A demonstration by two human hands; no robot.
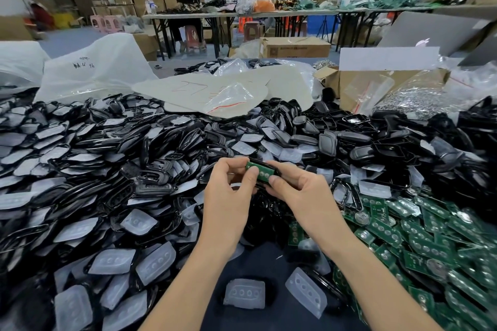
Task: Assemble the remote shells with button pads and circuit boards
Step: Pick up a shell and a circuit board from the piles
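- Green circuit board (pixel 260 171) going into a black shell (pixel 266 181), centre frame.
- Left hand (pixel 228 196) and right hand (pixel 301 196) both pinch it.
- Next up, probably: press it flush.

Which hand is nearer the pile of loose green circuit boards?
Right. The right hand lies just left of the circuit board pile; the left hand lies farther left, past the right hand.
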